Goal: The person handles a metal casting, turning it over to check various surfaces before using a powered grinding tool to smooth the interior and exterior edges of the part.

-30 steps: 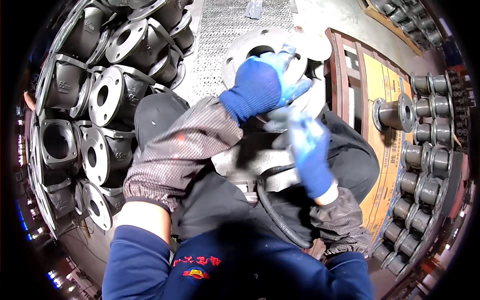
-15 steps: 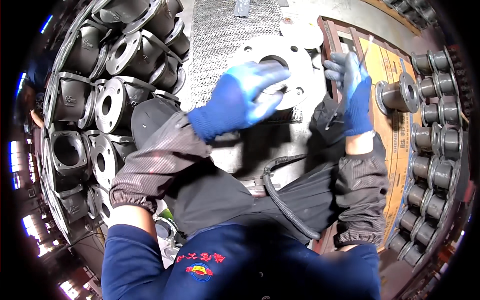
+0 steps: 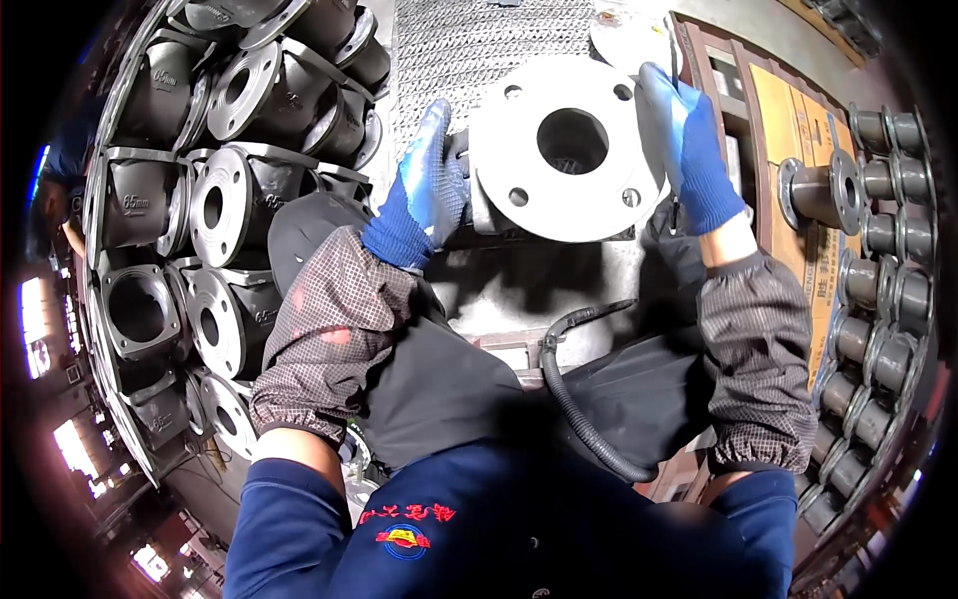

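A grey metal casting with a round, pale flange [image 3: 499, 150] stands before me, its bolt holes and large central bore facing up. My left hand [image 3: 429, 185], in a blue coated glove, presses against the casting's left side with its fingers pointing away from me. On the right, my gloved right hand [image 3: 689, 145] grips the flange's rim. A thin dark rod shows above and below the right hand; how it is held is hidden. Beneath the casting lies a surface with a rough, patterned metal top [image 3: 429, 60].
Flanged castings [image 3: 225, 205] are stacked high along my left. At right, a short flanged pipe [image 3: 823, 193] rests on a cardboard box [image 3: 788, 130], with rows of similar pipes [image 3: 883, 270] beyond. A pale round disc [image 3: 624, 40] lies behind the casting. A black corrugated hose [image 3: 574, 409] crosses my lap.
My left hand has moved off the flange's top to its left side. The right hand has come in to the right rim. The bore is now uncovered; the view has shifted slightly.
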`<state>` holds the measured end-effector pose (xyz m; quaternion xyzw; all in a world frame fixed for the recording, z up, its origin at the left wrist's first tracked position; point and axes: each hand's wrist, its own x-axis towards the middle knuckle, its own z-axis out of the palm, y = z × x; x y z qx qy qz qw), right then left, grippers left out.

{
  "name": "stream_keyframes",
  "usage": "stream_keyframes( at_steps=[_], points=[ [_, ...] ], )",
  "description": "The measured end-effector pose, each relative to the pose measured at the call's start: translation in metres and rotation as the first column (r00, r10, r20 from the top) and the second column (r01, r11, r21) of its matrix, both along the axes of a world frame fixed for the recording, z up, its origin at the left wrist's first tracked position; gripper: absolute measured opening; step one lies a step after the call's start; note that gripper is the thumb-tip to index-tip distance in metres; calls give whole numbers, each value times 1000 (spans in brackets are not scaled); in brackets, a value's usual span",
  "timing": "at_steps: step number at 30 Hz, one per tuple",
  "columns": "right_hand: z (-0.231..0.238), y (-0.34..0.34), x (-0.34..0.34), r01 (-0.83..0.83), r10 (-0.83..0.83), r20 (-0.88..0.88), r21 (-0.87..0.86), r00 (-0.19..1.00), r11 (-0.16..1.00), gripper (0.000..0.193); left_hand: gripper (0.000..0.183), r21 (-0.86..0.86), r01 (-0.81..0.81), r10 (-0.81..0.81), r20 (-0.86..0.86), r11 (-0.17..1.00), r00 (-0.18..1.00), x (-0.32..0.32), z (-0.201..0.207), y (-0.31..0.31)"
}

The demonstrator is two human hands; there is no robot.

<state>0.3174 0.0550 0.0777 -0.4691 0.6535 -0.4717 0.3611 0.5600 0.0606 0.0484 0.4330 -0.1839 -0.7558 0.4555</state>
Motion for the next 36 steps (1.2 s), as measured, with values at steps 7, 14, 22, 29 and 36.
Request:
stream_keyframes(
  at_steps=[7, 14, 22, 29, 36],
  points=[
    [26, 38, 59, -277, 297, 28, -290, 954, 916, 27, 50, -111, 37, -44, -66, 993, 997, 33, -25, 8],
    [20, 48, 70, -535, 210, -531, -586, 821, 608, 21, 49, -208, 135, -186, -250, 969, 950, 57, -26, 22],
    [12, 80, 53, -186, 148, 314, 96, 938, 978, 22, 40, -769, 459, 448, 635, 446, 629, 55, 26, 36],
    [-48, 54, 43, -95, 61, 325, 88, 944, 992, 31, 57, -754, 646, 657, 548, 120, 517, 62, 31, 31],
    [-53, 16, 37, 53, -76, 172, 133, 982, 990, 42, 46, -660, -10, 119, 120, 751, 986, 29, 20, 2]
  ],
)
